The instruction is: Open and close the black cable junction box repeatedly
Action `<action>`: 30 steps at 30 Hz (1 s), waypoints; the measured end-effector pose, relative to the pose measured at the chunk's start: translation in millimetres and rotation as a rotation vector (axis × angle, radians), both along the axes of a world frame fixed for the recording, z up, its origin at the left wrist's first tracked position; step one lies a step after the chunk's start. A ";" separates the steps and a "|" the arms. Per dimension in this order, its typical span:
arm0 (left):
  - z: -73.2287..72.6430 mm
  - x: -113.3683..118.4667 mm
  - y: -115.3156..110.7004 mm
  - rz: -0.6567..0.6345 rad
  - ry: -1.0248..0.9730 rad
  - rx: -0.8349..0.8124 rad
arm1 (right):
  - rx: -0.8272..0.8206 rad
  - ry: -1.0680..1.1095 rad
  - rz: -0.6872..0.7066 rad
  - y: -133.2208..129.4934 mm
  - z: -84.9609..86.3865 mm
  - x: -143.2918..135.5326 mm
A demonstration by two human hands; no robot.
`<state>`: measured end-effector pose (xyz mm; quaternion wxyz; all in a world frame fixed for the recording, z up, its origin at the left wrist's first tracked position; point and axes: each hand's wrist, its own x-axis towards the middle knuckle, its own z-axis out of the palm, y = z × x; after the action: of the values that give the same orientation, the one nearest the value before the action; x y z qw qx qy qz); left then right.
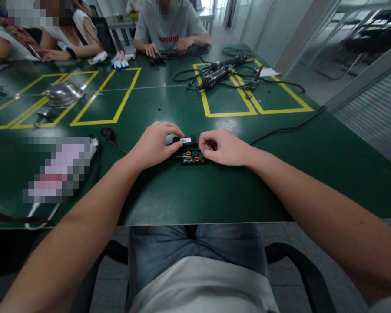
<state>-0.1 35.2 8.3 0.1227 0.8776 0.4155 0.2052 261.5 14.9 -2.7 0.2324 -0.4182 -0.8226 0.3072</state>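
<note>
A black ribbed casing (193, 140) with a white label lies on the green table, and my left hand (158, 145) holds its left end between thumb and fingers. Just below it, on the side nearer me, sits an open black housing (193, 161) that shows a green circuit board, two orange rings and coloured wires. My right hand (222, 148) is closed at the right end of these parts, its fingertips at the wires by the housing's upper right corner. What those fingertips pinch is too small to make out.
A black plug (107, 133) with its cable and a blurred-out item (60, 169) lie to the left. Farther off are a metal bowl-shaped part (64, 93), gloves (120, 61), cabled black tools (218, 76) and yellow tape outlines (231, 114). A person (172, 26) sits opposite; others sit far left.
</note>
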 end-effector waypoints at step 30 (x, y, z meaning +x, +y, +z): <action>14.4 2.1 -15.7 -0.197 -0.094 -0.318 | -0.089 0.160 -0.290 9.2 -10.0 -5.7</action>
<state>2.0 19.6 22.7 0.2987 0.8730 0.3487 0.1645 255.8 24.1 -12.7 0.3203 -0.5166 -0.7182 0.3388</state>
